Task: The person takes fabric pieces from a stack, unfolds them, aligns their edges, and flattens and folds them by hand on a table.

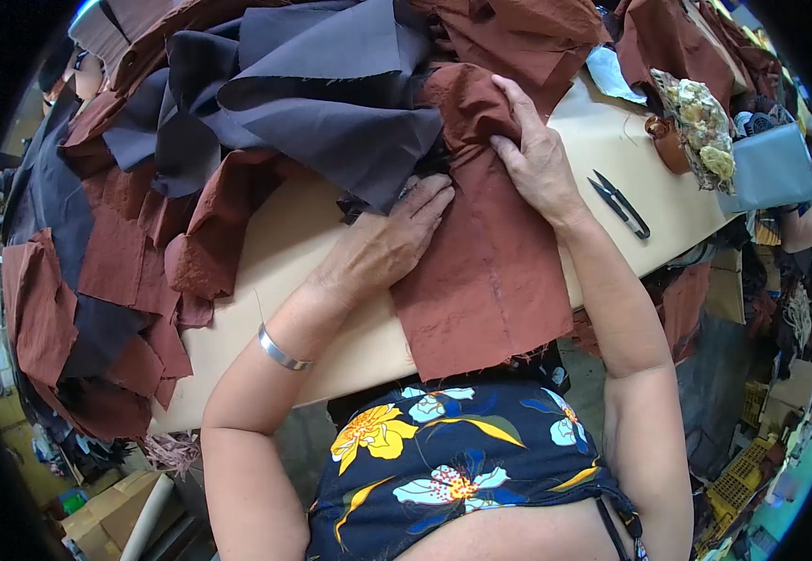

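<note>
Right side of the pale tabletop (587,131): one pair of dark thread snips (617,198), blades pointing far left. Farther right, a brown pot-like vessel (671,147) sits beside a mottled, cream-and-yellow lumpy object (699,126); a grey-blue box-like item (776,168) stands at the far right edge. A light blue scrap (614,75) lies on the far side. Below table level: yellow crate (739,477), near right; cardboard box (111,512) and pale tube (147,516), near left.

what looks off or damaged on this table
Loose threads fray from the near edge of the reddish-brown cloth at the right hand, so it looks ragged. Cloth pieces also hang untidily over the left side of the table.
</note>
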Tool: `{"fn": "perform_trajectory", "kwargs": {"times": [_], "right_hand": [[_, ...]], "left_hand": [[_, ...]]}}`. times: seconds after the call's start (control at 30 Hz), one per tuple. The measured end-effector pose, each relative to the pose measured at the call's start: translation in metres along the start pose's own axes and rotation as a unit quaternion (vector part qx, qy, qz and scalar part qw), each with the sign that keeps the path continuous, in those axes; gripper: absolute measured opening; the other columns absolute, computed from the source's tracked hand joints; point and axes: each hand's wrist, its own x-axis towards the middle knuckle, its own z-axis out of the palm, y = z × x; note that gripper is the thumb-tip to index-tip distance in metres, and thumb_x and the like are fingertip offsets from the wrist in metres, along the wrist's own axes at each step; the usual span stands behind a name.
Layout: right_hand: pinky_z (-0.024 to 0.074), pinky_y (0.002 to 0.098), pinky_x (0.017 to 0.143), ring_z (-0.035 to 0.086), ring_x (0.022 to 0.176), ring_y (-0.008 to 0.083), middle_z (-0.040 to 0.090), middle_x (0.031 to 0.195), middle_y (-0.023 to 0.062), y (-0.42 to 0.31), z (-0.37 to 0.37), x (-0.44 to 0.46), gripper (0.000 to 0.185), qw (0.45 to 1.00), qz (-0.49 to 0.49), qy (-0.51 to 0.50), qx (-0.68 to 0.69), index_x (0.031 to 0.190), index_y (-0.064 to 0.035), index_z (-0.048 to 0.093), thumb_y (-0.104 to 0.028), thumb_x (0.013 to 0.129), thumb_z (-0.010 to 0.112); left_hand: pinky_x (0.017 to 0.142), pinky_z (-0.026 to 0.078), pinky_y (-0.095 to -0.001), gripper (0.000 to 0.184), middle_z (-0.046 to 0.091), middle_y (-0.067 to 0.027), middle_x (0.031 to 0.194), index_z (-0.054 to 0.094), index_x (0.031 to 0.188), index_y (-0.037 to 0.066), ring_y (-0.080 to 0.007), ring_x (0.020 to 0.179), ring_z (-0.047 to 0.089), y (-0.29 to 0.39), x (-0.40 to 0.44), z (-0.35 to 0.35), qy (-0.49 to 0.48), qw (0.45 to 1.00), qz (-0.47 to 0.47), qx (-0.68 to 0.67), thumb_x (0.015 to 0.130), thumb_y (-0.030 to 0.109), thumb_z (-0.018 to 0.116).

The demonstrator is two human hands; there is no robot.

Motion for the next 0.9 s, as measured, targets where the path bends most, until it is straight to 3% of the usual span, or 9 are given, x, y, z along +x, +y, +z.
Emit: {"fn": "perform_trajectory", "kwargs": {"times": [0.1, 0.3, 0.4, 0.43, 0.53, 0.67, 0.7, 0.8, 0.9], "right_hand": [[0.0416, 0.0363, 0.093, 0.054, 0.111, 0.0349, 0.056, 0.118, 0.0209, -0.002, -0.002, 0.0, 0.063, 1.0, 0.01, -0.003, 0.021, 0.136, -0.0152, 0.034, 0.002, 0.079, 0.055], [0.0419, 0.0388, 0.089, 0.054, 0.107, 0.0373, 0.056, 0.114, 0.0199, -0.006, 0.0, -0.003, 0.059, 0.999, 0.028, -0.002, -0.024, 0.131, -0.0092, 0.04, 0.003, 0.077, 0.058], [0.0407, 0.0397, 0.088, 0.053, 0.103, 0.0352, 0.056, 0.107, 0.0173, -0.021, -0.008, -0.014, 0.051, 0.974, -0.149, 0.104, -0.137, 0.121, -0.0061, 0.047, 0.004, 0.073, 0.061], [0.0401, 0.0386, 0.086, 0.051, 0.101, 0.031, 0.053, 0.105, 0.0145, -0.026, -0.006, -0.023, 0.044, 0.966, -0.204, 0.091, -0.133, 0.114, -0.0029, 0.047, 0.003, 0.072, 0.058], [0.0418, 0.0384, 0.085, 0.052, 0.094, 0.0322, 0.053, 0.1, 0.0141, -0.037, 0.004, -0.051, 0.03, 0.974, -0.192, -0.03, -0.12, 0.104, 0.0011, 0.055, -0.001, 0.074, 0.054], [0.0421, 0.0383, 0.084, 0.052, 0.093, 0.0301, 0.053, 0.099, 0.0143, -0.034, 0.011, -0.056, 0.03, 0.964, -0.2, -0.05, -0.17, 0.105, 0.004, 0.056, -0.006, 0.077, 0.049], [0.0421, 0.0381, 0.083, 0.052, 0.093, 0.0294, 0.053, 0.099, 0.0143, -0.034, 0.011, -0.056, 0.032, 0.959, -0.205, -0.056, -0.185, 0.107, 0.0044, 0.056, -0.006, 0.077, 0.048], [0.042, 0.0374, 0.082, 0.052, 0.093, 0.028, 0.052, 0.101, 0.0138, -0.037, 0.011, -0.056, 0.036, 0.955, -0.197, -0.062, -0.214, 0.11, 0.0046, 0.055, -0.007, 0.077, 0.048], [0.0418, 0.0367, 0.08, 0.051, 0.093, 0.0268, 0.051, 0.101, 0.0132, -0.038, 0.011, -0.055, 0.038, 0.951, -0.194, -0.066, -0.231, 0.112, 0.0042, 0.055, -0.008, 0.077, 0.048]], "left_hand": [[0.095, 0.041, -0.0382, 0.043, 0.045, -0.0108, 0.131, 0.047, 0.125, 0.006, -0.0317, 0.111, 0.049, -0.001, 0.0, 0.002, -0.003, 1.0, 0.001, -0.015, 0.083, 0.004, 0.05], [0.095, 0.041, -0.0396, 0.047, 0.046, -0.0099, 0.131, 0.052, 0.124, 0.016, -0.0327, 0.11, 0.05, -0.002, 0.004, -0.009, -0.042, 0.999, 0.031, 0.013, 0.079, 0.0, 0.052], [0.095, 0.041, -0.0391, 0.043, 0.049, -0.0101, 0.128, 0.057, 0.117, 0.016, -0.0326, 0.11, 0.05, -0.004, 0.005, -0.008, -0.003, 0.999, 0.026, -0.03, 0.078, -0.002, 0.053], [0.095, 0.041, -0.0388, 0.04, 0.05, -0.0104, 0.127, 0.058, 0.114, 0.014, -0.032, 0.11, 0.051, -0.003, 0.005, -0.007, 0.01, 0.999, 0.013, -0.05, 0.078, -0.002, 0.054], [0.093, 0.042, -0.0374, 0.031, 0.052, -0.011, 0.124, 0.06, 0.107, 0.009, -0.0297, 0.11, 0.052, -0.004, 0.01, -0.005, 0.045, 0.993, -0.027, -0.103, 0.079, -0.002, 0.054], [0.089, 0.046, -0.0354, 0.022, 0.054, -0.0114, 0.121, 0.059, 0.102, 0.004, -0.0276, 0.107, 0.056, -0.008, 0.029, -0.019, 0.112, 0.973, -0.095, -0.175, 0.082, -0.002, 0.053], [0.085, 0.047, -0.0355, 0.02, 0.055, -0.0116, 0.119, 0.058, 0.102, 0.003, -0.0288, 0.101, 0.058, -0.01, 0.037, -0.023, 0.156, 0.983, -0.041, -0.092, 0.083, 0.0, 0.053], [0.081, 0.049, -0.0337, 0.019, 0.056, -0.0129, 0.116, 0.058, 0.102, 0.002, -0.0288, 0.101, 0.057, -0.003, 0.063, -0.032, 0.159, 0.985, -0.038, 0.056, 0.083, 0.004, 0.055], [0.09, 0.041, -0.0403, 0.028, 0.058, -0.0125, 0.104, 0.059, 0.102, 0.003, -0.0274, 0.097, 0.057, -0.018, 0.08, -0.014, 0.135, 0.968, -0.08, 0.198, 0.082, 0.023, 0.06]]}}
